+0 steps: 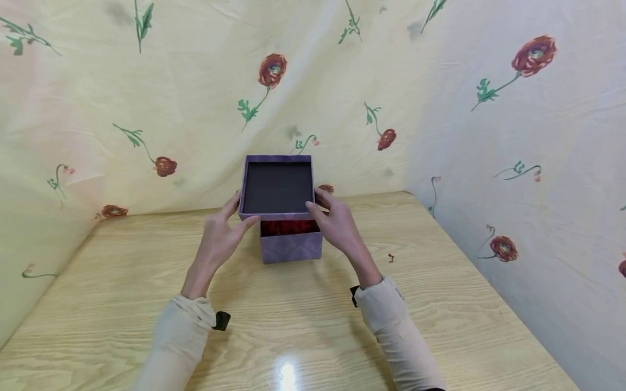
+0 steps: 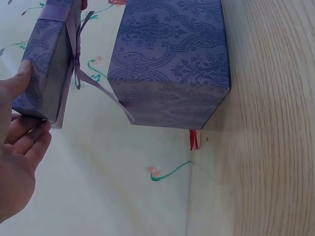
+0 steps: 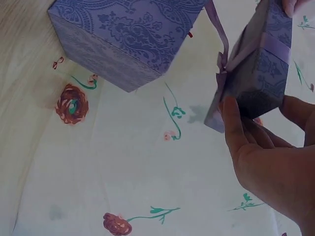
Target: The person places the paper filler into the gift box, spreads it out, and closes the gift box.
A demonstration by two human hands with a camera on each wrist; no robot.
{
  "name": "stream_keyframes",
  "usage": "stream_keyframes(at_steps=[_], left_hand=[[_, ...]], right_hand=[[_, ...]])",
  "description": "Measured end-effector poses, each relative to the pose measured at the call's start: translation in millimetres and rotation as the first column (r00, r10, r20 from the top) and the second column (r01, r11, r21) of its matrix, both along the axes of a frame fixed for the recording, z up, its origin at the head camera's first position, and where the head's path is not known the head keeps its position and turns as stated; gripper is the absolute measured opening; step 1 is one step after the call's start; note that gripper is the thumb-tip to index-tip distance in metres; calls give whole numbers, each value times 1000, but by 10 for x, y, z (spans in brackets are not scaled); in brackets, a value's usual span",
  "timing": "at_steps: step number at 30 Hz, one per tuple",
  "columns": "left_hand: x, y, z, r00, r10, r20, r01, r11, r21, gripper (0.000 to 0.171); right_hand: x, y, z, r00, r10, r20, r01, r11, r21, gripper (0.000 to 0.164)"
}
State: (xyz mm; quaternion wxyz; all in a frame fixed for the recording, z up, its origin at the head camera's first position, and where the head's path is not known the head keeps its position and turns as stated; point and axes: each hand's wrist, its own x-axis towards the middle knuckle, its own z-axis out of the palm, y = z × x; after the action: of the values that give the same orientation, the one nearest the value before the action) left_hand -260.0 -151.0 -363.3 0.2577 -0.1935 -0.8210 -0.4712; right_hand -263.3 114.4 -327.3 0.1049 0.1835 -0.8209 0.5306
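Note:
A purple patterned box lid (image 1: 279,187) with a dark inside is held up above the table, its inner side facing the head camera. My left hand (image 1: 219,234) grips its left side, thumb at the front corner. On the right side my right hand (image 1: 337,221) pinches the lid between thumb and fingers. Below and behind it stands the purple box base (image 1: 292,247), uncovered, with dark red material (image 1: 288,227) inside. Both wrist views show a ribbon (image 2: 77,54) tied around the lid. The lid hides part of the base's opening.
The box stands on a light wooden table (image 1: 146,260) near its back edge. A small red scrap (image 1: 390,258) lies on the wood to the right. Flower-printed cloth (image 1: 205,108) hangs behind and at both sides.

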Motion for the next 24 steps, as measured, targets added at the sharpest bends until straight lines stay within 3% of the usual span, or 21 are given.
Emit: stream_keyframes(at_steps=[6,11,16,21,24], left_hand=[[-15,53,47,988,-5,152,1,1000,21,81],[-46,114,127,975,-6,224,-25,990,138,75],[-86,191,258,975,76,207,-125,964,235,65],[-118,189,382,959,188,211,-227,957,179,66],[-125,165,412,956,191,224,-229,960,159,69]], right_hand=[[-105,-30,-79,995,-37,-96,29,996,-78,46],[-196,-12,-230,973,-20,-232,1,996,-84,48],[-289,21,-409,906,18,-422,-27,1000,-16,57],[-365,37,-486,820,51,-571,-40,999,32,58],[-384,35,-489,807,58,-588,-48,998,33,57]])
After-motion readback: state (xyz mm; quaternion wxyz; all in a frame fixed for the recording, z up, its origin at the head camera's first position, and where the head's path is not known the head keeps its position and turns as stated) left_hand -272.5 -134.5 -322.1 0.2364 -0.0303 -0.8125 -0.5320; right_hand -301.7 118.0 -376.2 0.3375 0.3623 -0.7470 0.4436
